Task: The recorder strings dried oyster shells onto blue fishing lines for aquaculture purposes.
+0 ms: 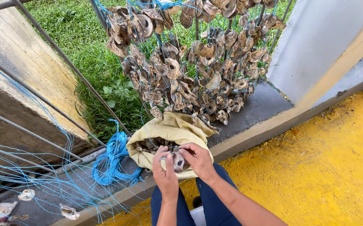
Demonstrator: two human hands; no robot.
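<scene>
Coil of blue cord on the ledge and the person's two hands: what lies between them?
In the head view, the open tan cloth sack of shells lies between the blue cord coil and both hands.

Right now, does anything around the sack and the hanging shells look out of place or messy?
A few loose shells lie apart from the sack, tangled in stray blue line at lower left. The blue cord coil sprawls loosely. Nothing else stands out.

We see rough chalky shell [178,161], coarse woven cloth sack [171,127], glossy plastic blue cord [112,161], grainy matt yellow-painted floor [315,167].
</scene>
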